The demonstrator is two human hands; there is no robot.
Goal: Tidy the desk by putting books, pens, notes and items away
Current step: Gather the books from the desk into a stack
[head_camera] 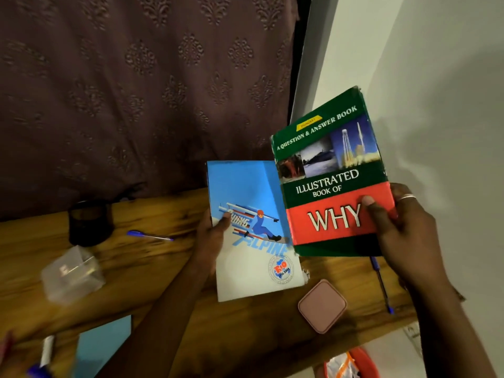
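Left hand (211, 236) grips a thin blue skier-cover notebook (253, 233); right hand (401, 230) grips a green-and-red hardcover book (331, 173), both above the wooden desk (169, 271).

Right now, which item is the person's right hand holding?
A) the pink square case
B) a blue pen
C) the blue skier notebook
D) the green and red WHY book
D: the right hand grips the green and red WHY book with its thumb on the red band, while the left hand holds the blue notebook and the pink case lies on the desk.
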